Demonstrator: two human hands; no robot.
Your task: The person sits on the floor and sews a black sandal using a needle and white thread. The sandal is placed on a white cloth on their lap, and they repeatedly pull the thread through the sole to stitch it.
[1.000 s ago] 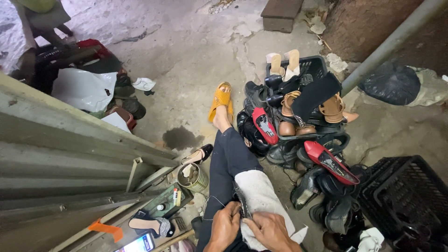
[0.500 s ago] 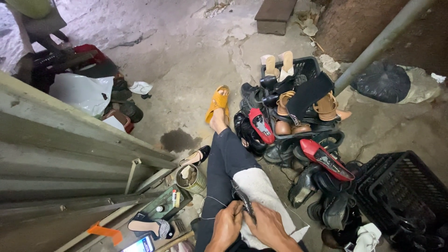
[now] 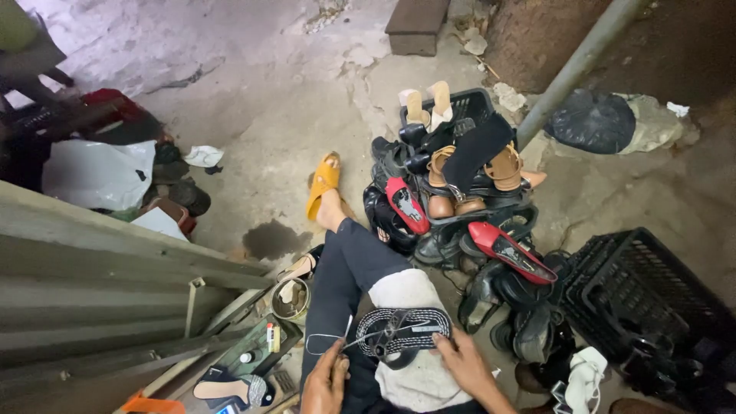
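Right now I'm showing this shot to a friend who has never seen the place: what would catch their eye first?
Probably the heap of shoes spilling from a black crate right of centre, with a red flat shoe at its front. Next, the black-and-white sandal on a cloth over the person's lap, between the left hand and right hand, and the yellow sandal on the outstretched foot.
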